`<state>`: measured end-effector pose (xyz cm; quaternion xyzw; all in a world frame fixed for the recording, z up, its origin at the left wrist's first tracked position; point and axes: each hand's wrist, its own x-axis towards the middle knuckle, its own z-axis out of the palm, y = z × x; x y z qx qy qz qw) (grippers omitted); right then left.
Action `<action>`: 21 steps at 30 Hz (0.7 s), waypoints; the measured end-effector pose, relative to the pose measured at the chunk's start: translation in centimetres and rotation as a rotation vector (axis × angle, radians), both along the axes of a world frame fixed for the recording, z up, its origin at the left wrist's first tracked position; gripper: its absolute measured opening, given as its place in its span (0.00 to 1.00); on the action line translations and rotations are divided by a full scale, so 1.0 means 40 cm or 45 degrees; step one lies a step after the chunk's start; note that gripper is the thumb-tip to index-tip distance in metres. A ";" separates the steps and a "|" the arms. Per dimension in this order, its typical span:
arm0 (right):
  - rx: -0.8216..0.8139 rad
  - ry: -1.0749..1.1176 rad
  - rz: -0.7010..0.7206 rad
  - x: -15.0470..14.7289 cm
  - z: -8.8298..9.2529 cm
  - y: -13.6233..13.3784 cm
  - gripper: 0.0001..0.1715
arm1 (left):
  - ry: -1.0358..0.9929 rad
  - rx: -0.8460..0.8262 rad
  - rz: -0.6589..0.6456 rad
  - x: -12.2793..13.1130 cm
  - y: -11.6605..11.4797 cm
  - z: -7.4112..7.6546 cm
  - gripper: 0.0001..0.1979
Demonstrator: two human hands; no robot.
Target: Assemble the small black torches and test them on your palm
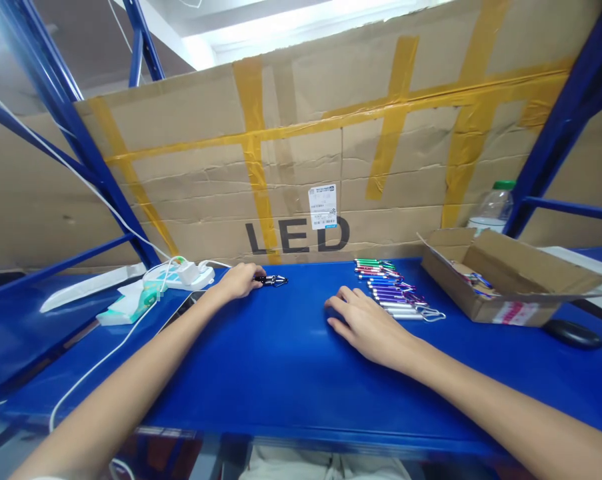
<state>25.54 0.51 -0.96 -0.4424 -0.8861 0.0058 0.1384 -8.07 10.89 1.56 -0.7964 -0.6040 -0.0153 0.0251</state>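
Note:
At the back left of the blue table [281, 373], my left hand [241, 280] is closed with its fingertips on a black keychain flashlight [271, 281]. Its carabiner clip points right; its other end is hidden by the fingers. My right hand [363, 323] rests on the tabletop with nothing in it, its fingers curved and apart. Just behind and right of that hand lies a row of slim keychain flashlights [388, 287] with clips, in green, red, blue, purple and silver. The nearest silver flashlight [403, 311] lies beside the right hand.
An open cardboard box [485, 303] with small items inside stands at the right, near a black computer mouse [573, 333]. A bottle [495, 203] stands behind it. At the left are a power strip [201, 277], cables and a tissue pack [131, 303]. A cardboard wall [301, 160] closes the back.

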 end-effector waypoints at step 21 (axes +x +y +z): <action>0.033 -0.083 -0.107 0.017 0.011 0.025 0.11 | 0.150 0.147 0.091 -0.031 0.091 -0.020 0.18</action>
